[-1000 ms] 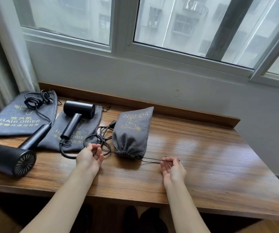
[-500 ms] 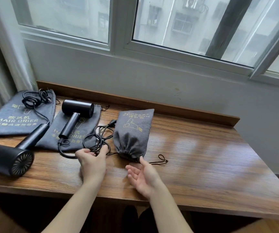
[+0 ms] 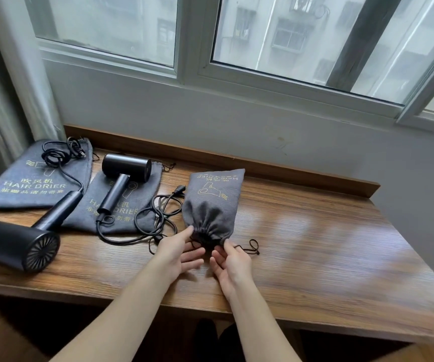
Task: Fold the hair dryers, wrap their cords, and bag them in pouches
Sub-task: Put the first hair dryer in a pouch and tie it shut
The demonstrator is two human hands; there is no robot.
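Having let go of the drawstring ends I was pulling apart a second ago, I am bringing my left hand (image 3: pixel 178 250) and right hand (image 3: pixel 230 261), fingers loosely spread, fingertips touching the cinched mouth of the filled pouch (image 3: pixel 214 205) on the table (image 3: pixel 328 257), so this bag looks closed.

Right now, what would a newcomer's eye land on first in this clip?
Both hands meet at the gathered mouth of the filled grey pouch mid-table: left hand and right hand touch its cinched end with fairly straight fingers, the drawstring trailing right. Next, the big black hair dryer lying at the near left edge, and a smaller one resting unbagged on a flat pouch.
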